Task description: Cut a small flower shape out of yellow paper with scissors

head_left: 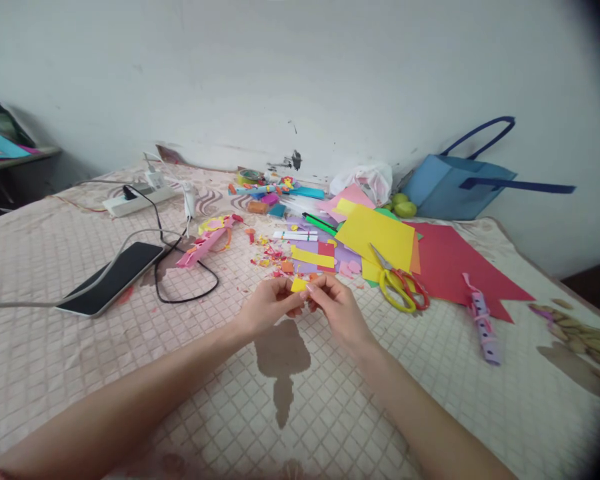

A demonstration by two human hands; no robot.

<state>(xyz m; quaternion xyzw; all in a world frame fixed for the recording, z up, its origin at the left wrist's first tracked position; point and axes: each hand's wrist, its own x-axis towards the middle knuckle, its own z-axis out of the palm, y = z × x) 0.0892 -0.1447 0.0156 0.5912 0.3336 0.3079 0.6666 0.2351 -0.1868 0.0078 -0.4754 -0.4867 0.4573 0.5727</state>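
A small piece of yellow paper (pixel 299 285) is pinched between my two hands above the table's near middle. My left hand (pixel 270 303) grips its left side with thumb and fingers. At its right edge, the fingertips of my right hand (pixel 336 307) close on the same piece. Just beyond my hands lie tiny paper scraps (pixel 273 257) in red, orange and yellow, along with a yellow paper strip (pixel 313 257). Scissors with yellow and red handles (pixel 400 290) rest to the right of my right hand, blades on a yellow sheet (pixel 377 233).
Red paper (pixel 460 263) and a rolled purple paper piece (pixel 483 323) lie at right. A blue bag (pixel 460 183) stands by the wall. On the left are a phone-like black slab (pixel 115 277), a black cable (pixel 190 300) and a white power strip (pixel 140 200).
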